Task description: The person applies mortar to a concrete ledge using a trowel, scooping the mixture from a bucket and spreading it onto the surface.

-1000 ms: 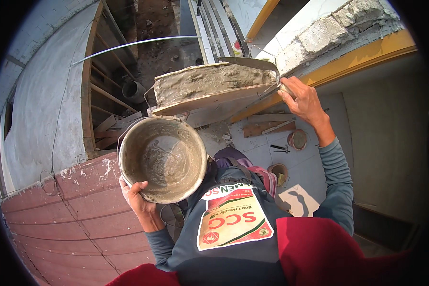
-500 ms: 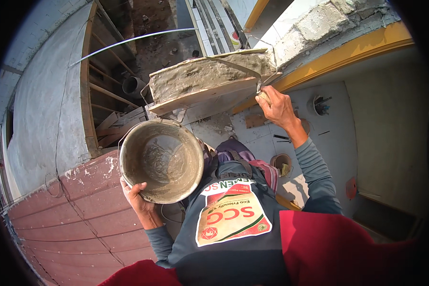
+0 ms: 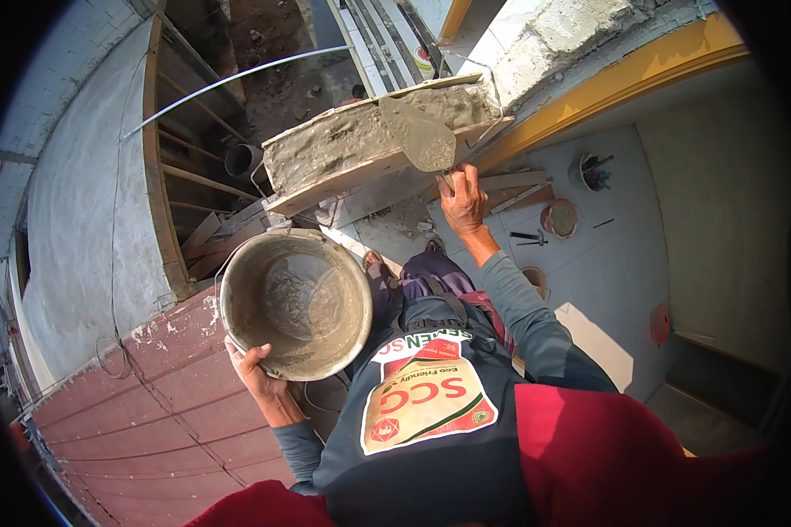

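Right hand (image 3: 462,198) outstretched gripping trowel (image 3: 420,136) over mortar board (image 3: 343,154), left hand (image 3: 257,370) cradling bucket (image 3: 295,301)

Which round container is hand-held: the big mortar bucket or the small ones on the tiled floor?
The big grey bucket, gripped underneath by the left hand. The small ones sit untouched.

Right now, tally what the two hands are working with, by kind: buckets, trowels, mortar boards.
Buckets: 1, the mortar-smeared metal bucket, held from below by the left hand.
Trowels: 1, the trowel, gripped by the right hand, blade over the board.
Mortar boards: 1, the wooden board heaped with wet mortar.
Total: 3
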Available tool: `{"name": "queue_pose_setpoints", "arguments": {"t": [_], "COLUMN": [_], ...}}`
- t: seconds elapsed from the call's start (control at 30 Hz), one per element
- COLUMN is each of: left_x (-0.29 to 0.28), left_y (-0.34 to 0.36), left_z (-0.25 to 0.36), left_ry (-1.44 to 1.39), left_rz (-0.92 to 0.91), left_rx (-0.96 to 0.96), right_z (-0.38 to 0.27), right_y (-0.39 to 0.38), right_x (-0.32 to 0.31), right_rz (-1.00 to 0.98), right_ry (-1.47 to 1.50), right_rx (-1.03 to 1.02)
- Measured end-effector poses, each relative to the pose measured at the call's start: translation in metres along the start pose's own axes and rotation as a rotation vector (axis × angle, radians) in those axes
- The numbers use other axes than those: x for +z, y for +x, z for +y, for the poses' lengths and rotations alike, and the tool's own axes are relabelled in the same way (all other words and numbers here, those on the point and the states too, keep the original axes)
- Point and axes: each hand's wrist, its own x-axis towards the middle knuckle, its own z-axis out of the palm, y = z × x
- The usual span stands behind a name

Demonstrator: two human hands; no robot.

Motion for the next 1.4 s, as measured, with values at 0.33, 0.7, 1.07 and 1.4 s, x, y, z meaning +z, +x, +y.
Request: {"name": "queue_pose_setpoints", "arguments": {"t": [0.33, 0.7, 1.07, 1.4], "left_x": [-0.004, -0.027, -0.029, -0.034], "left_y": [0.001, 0.008, 0.006, 0.008], "left_z": [-0.001, -0.008, -0.015, -0.014], "left_ry": [-0.051, -0.019, 0.029, 0.064], "left_rz": [-0.012, -0.012, -0.024, -0.04], "left_rx": [-0.017, -0.017, 0.016, 0.012], "right_z": [0.0, -0.047, -0.036, -0.034], "right_y": [-0.061, 0.041, 0.006, -0.025], "right_x": [-0.058, -0.086, -0.097, -0.176], "right_rz": [-0.056, -0.394, -0.534, -0.567], "right_ry": [-0.04, 1.388, 1.424, 1.148], "right_rx": [0.015, 0.793, 1.05, 1.085]}}
